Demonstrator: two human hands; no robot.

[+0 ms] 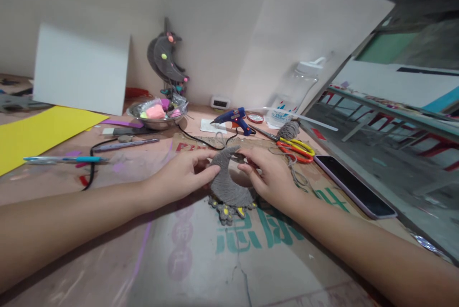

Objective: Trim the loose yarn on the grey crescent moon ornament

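A crescent moon wrapped in grey yarn [228,179] stands over the printed cardboard [201,249], between my two hands. Small grey and yellow flower-like pieces [226,213] hang at its lower edge. My left hand [191,168] is closed on the crescent's left side, thumb in front and fingers behind. On the other side, my right hand [267,170] pinches near the upper tip, where its fingertips are partly hidden. Just behind the crescent lies a blue glue gun [233,118] with a small red light, its nozzle over a white card [213,126].
Scissors [294,147], a grey yarn ball [289,130] and a phone [355,185] lie to the right, near a clear bottle [296,92]. At left are a metal bowl [158,118], pens [66,159] and yellow sheet [46,132]. A decorated moon [167,58] hangs behind.
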